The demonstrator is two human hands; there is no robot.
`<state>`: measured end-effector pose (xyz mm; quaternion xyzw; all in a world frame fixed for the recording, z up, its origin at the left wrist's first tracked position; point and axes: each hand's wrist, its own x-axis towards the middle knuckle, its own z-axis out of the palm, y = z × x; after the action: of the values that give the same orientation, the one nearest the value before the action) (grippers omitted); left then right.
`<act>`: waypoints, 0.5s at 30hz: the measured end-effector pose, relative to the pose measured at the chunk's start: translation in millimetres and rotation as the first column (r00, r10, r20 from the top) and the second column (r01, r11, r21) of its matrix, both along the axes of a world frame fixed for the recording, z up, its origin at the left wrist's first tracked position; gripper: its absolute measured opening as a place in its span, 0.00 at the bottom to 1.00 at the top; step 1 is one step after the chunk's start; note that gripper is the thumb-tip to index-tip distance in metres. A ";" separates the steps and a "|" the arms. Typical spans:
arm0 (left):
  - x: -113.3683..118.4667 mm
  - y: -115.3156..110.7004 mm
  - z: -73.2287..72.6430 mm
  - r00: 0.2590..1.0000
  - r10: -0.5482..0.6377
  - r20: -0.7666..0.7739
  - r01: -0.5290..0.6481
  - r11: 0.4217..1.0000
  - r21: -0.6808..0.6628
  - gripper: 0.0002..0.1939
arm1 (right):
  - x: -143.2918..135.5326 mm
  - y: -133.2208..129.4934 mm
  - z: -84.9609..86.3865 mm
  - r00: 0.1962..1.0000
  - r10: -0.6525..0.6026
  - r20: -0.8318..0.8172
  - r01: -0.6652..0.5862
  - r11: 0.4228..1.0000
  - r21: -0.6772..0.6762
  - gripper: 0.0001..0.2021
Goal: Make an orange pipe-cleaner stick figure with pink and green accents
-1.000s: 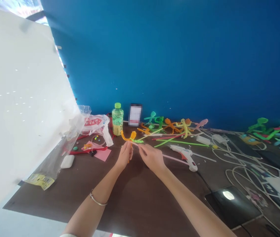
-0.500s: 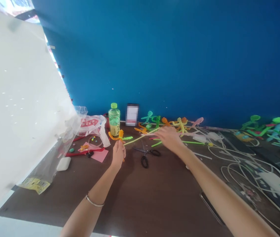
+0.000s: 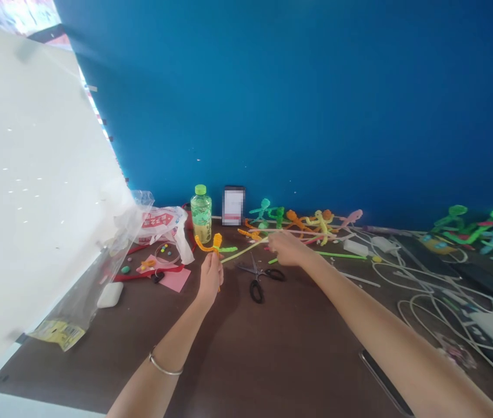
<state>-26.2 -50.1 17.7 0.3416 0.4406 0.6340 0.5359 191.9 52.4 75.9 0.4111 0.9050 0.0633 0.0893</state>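
My left hand (image 3: pixel 210 280) is closed around the lower part of an orange pipe-cleaner figure (image 3: pixel 217 240), its round head and one bent arm showing above my fingers. A short green pipe-cleaner piece (image 3: pixel 229 249) sticks out to the figure's right. From the same grip a long yellow-green pipe cleaner (image 3: pixel 245 251) slants up to my right hand (image 3: pixel 289 248), whose fingers are pinched at its far end. Below the strand, scissors (image 3: pixel 257 274) with black handles lie spread on the brown table (image 3: pixel 272 342).
Behind stand a green-capped bottle (image 3: pixel 202 217) and a propped phone (image 3: pixel 233 206). Several pipe-cleaner figures (image 3: pixel 296 219) lie along the wall. White cables (image 3: pixel 407 307) spread at right, near another phone (image 3: pixel 383 380). A plastic bag (image 3: pixel 163 223) and white case (image 3: pixel 110 295) are left.
My right hand has moved a little left, closer to my left hand, along the yellow-green pipe cleaner. My left hand still holds the orange figure. The view has shifted slightly.
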 end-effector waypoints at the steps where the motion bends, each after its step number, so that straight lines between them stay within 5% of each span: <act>1: 0.3 -0.1 0.2 1.000 -0.004 0.000 0.004 1.000 0.000 0.20 | -3.4 -3.3 -3.4 0.998 0.035 0.050 -0.036 0.999 0.013 0.09; 6: 0.3 -1.0 -0.1 1.000 -0.012 -0.003 0.012 1.000 0.022 0.20 | -12.9 -0.3 -1.7 0.987 0.129 0.095 -0.138 0.985 0.105 0.07; 11: -0.8 -0.6 -3.8 0.999 -0.036 -0.001 0.036 0.999 0.030 0.19 | -6.0 15.2 44.5 0.997 0.072 0.001 -0.069 0.958 0.278 0.17; 15: 2.6 -1.0 -4.8 0.996 -0.089 0.006 0.089 0.996 0.032 0.19 | -7.1 -4.9 76.6 0.985 0.084 -0.154 -0.006 0.894 0.448 0.22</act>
<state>-23.6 -51.1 12.9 0.3669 0.4128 0.6177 0.5599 184.9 47.5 152.4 0.4034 0.8799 0.2359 -0.0859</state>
